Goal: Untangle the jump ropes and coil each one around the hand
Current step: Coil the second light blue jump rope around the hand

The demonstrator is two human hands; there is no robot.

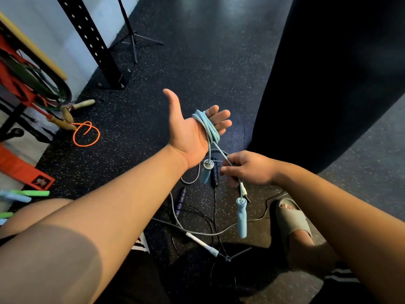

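Blue rope [207,126] coiled around the outstretched left hand [188,132].
Palm up, thumb spread; right hand [247,170] pinches the rope; one handle [241,218] hangs vertical, pointing down.

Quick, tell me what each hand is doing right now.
Left hand: open, fingers relaxed, light blue jump rope coiled round it.
Right hand: pinches that rope's loose strand; a blue handle hangs below.

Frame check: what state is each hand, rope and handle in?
left hand: open, palm up.
light blue rope: partly coiled around the left hand.
right hand: pinches the rope's loose strand.
lower blue handle: dangling below the right hand.
orange rope: loose loop on floor.
purple-handled rope: on floor, crossing other cords.
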